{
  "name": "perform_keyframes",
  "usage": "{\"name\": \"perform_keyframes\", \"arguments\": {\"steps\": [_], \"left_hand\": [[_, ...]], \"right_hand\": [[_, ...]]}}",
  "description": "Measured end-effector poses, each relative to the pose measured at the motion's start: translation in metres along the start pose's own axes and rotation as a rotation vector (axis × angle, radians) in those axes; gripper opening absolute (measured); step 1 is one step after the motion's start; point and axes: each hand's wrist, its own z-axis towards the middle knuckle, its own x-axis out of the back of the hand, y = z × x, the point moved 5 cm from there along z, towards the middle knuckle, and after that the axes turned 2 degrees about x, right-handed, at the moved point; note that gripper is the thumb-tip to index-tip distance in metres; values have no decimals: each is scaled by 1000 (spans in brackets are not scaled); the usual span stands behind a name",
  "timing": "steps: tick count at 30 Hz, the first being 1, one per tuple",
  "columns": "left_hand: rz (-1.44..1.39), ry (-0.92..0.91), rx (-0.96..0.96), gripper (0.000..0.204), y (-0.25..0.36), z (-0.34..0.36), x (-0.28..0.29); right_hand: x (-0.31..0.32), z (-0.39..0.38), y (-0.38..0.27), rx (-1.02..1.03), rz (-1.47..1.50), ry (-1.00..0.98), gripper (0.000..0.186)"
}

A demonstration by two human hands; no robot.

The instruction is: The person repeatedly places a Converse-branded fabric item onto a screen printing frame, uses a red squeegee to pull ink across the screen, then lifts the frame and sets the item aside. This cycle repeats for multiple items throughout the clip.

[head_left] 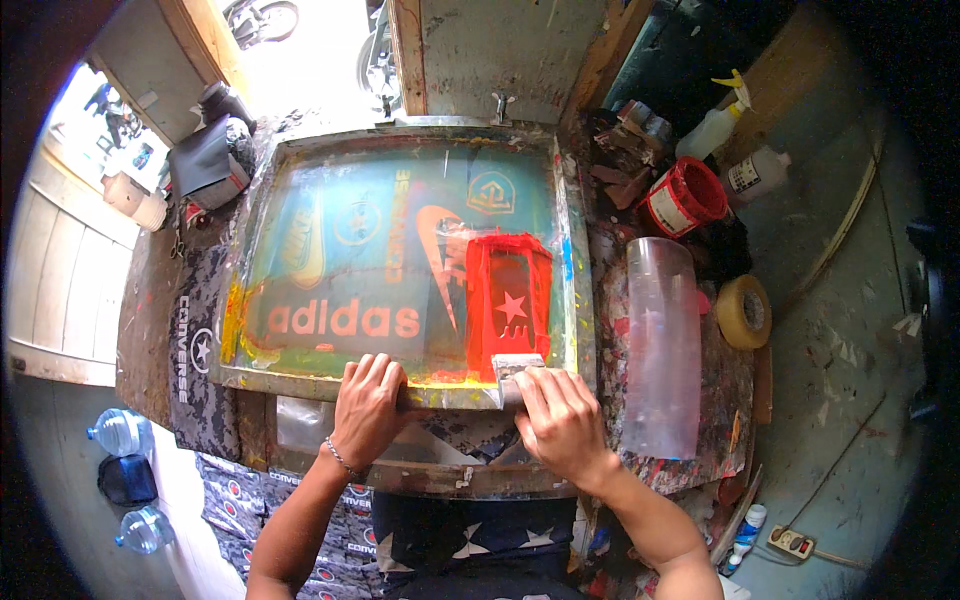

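Right hand (562,415), one: fingers bent and closed round a flat, pale scraper (518,362), whose blade stands at the near edge of the screen frame (300,388). Left hand (370,405), one: fingers curled over the frame's near rail, left of the scraper; I cannot see its thumb from my remote station. Bracelet (343,460), beaded, one, on the left wrist. The frame, a rectangular piece with yellow-stained rails, lies on the worktop (715,400) directly before both hands; its teal mesh bears lettering and emblems in pink and pale tones. Red ink (503,280), one patch, spreads over the right part of the mesh, around a pink star, and reaches down to the scraper. To the right of the frame I list: a clear plastic sheet (661,345), curved lengthwise; a roll of tape (745,312), yellowish, just beside it; a red tub (685,200), its mouth smeared red; a white bottle (757,173), tilted; a spray bottle (710,130) with a yellow head. To the left, I enter a camouflage cloth (200,350), grey and black, hanging by the worktop's edge. Lower left: two clear blue bottles (120,432). Lower right: a socket block (791,542), with cable.
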Motion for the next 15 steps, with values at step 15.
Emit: {"name": "perform_keyframes", "arguments": {"steps": [15], "left_hand": [[-39,22,18,56,0,0,2]], "right_hand": [[29,-33,-52,-35,245,174,34]]}}
